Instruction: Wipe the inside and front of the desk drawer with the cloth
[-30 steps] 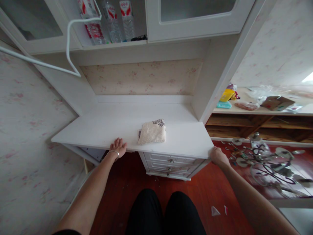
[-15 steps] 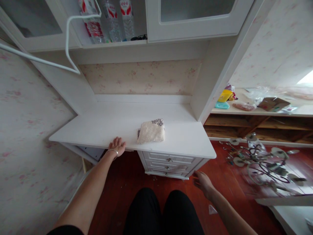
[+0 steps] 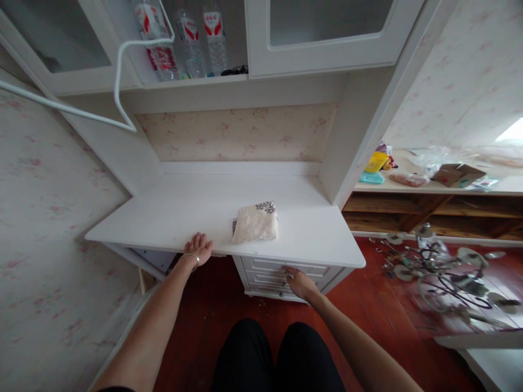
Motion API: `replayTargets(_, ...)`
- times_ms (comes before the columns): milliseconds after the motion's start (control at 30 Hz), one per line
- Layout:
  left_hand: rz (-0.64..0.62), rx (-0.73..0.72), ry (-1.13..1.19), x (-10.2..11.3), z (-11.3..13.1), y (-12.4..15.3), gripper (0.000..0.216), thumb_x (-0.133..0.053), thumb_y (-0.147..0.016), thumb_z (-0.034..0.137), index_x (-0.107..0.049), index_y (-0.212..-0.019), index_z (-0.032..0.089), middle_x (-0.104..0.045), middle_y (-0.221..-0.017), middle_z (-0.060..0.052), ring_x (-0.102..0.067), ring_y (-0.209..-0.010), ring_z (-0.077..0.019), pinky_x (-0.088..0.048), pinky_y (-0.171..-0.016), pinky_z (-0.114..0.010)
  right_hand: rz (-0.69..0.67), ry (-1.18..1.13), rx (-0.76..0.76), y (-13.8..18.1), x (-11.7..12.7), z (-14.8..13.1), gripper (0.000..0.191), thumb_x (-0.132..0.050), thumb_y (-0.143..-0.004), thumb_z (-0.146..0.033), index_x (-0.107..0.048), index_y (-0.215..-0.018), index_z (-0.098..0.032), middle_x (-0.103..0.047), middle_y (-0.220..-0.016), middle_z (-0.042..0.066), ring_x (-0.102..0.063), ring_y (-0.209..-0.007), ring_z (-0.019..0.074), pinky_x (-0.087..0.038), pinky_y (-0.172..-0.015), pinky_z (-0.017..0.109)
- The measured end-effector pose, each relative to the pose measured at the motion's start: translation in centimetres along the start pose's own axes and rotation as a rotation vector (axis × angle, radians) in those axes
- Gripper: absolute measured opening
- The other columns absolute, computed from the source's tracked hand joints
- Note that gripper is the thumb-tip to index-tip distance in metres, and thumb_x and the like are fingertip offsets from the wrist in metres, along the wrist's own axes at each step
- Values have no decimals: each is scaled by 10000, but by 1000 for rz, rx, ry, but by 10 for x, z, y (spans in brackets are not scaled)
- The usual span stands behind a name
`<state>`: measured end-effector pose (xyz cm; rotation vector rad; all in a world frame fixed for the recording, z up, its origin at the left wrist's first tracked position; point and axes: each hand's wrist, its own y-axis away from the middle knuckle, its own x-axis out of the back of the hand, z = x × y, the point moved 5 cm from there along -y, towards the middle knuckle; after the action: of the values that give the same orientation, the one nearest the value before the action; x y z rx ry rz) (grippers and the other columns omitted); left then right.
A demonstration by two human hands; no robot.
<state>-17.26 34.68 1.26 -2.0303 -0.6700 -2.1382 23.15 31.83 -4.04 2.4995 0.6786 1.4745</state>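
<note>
The left hand (image 3: 199,249) lies on the desktop's (image 3: 183,207) front edge, fingers slightly spread. Beneath it, the right hand (image 3: 299,282) curls its fingers at the top drawer (image 3: 263,264); whether they grip its covered knob, I cannot tell.

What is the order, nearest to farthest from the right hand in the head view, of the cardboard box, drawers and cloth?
1. Drawers: under the desktop, at the right hand.
2. Cloth: on the desktop, ahead and left.
3. Cardboard box: on the shelf, far right.
</note>
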Motion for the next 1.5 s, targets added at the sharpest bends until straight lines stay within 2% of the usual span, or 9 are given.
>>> replayTargets(167,6,3,-6,1,0,0,713,-105,-890,546,-148,-1477,142,-42,-1540,-82,-51,-1410,-227,-127,-1137,-457,-22,68,-1,-1,-7,-2,529,-407,-836,-193,-450,-1363,-212,-419,-1426,86,-521,-1180,226,-390,-983,324)
replayTargets(267,7,2,-6,1,-1,-1,710,-114,-889,548,-154,-1476,151,-49,-1539,-80,-59,-1408,-231,-143,-1134,-462,-4,105,-29,1,-8,-4,560,-423,-819,-176,-428,-1377,-215,-405,-1435,95,-541,-1155,238,-409,-964,336)
replayTargets(433,-9,-7,2,3,1,1,716,-93,-890,547,-138,-1478,141,-37,-1539,-82,-49,-1409,-227,-120,-1139,-460,47,149,-48,5,-3,-10,579,-412,-786,-120,-468,-1348,-248,-489,-1373,77,-565,-1125,237,-430,-929,329)
replayTargets(667,-40,11,11,7,2,5,724,-77,-879,562,-120,-1481,161,-1,-1543,-54,-6,-1408,-201,-77,-1147,-422,33,203,-17,5,9,-17,522,-449,-705,-74,-628,-1170,-229,-669,-1116,107,-634,-1002,246,-478,-837,338)
replayTargets(833,-32,-2,30,5,1,4,736,-87,-878,564,-123,-1480,143,1,-1541,-62,-7,-1410,-215,-85,-1144,-444,21,237,-20,5,11,-18,519,-446,-703,-77,-635,-1168,-212,-694,-1035,131,-650,-960,261,-489,-801,349)
replayTargets(1067,-55,3,36,5,1,4,743,-85,-874,571,-87,-1483,146,37,-1543,-61,23,-1411,-210,-65,-1143,-439,24,250,-24,5,9,-16,549,-451,-712,-85,-600,-1221,-224,-686,-1063,129,-646,-973,250,-482,-816,344)
replayTargets(1167,-55,1,38,5,1,4,734,-86,-879,562,-79,-1482,144,39,-1544,-66,26,-1411,-215,-66,-1140,-454,23,240,-27,7,9,-17,507,-438,-726,-94,-641,-1165,-246,-691,-1058,111,-653,-958,238,-484,-806,331)
replayTargets(1300,-43,-9,53,1,-2,0,743,-82,-875,581,-92,-1482,153,29,-1547,-64,27,-1411,-216,-67,-1142,-449,-3,213,-11,26,-2,-15,414,-423,-766,-134,-714,-1023,-280,-713,-1000,81,-661,-936,227,-480,-812,317)
replayTargets(1500,9,-28,86,-5,-6,-5,739,-118,-876,584,-136,-1477,154,-25,-1546,-81,-18,-1412,-246,-113,-1127,-496,10,142,57,89,-34,-11,422,-384,-794,-123,-723,-1001,-265,-715,-985,85,-665,-922,223,-484,-813,298)
